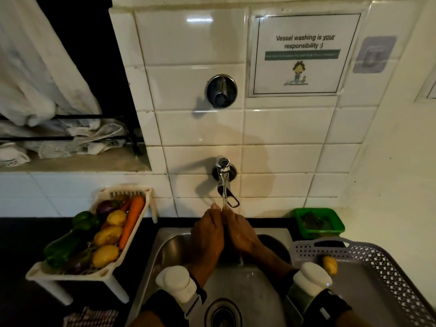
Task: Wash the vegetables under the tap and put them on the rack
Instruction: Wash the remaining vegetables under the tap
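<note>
My left hand (207,234) and my right hand (240,232) are pressed together over the steel sink (169,253), right under the running tap (223,169). Between them they clasp a dark vegetable (225,232), of which only a sliver shows; I cannot tell its kind. Water falls onto my fingertips. On the left counter a cream rack (70,276) holds a carrot (132,220), potatoes (107,236), green peppers (66,249) and an aubergine (106,207). To the right, a grey perforated tray (387,260) holds one yellow potato (329,265).
A green tub (335,228) with a scrub sponge sits behind the grey tray. A checked cloth (90,317) lies at the counter's front left. The sink drain (223,315) is below my wrists. A wall valve (221,90) is above the tap.
</note>
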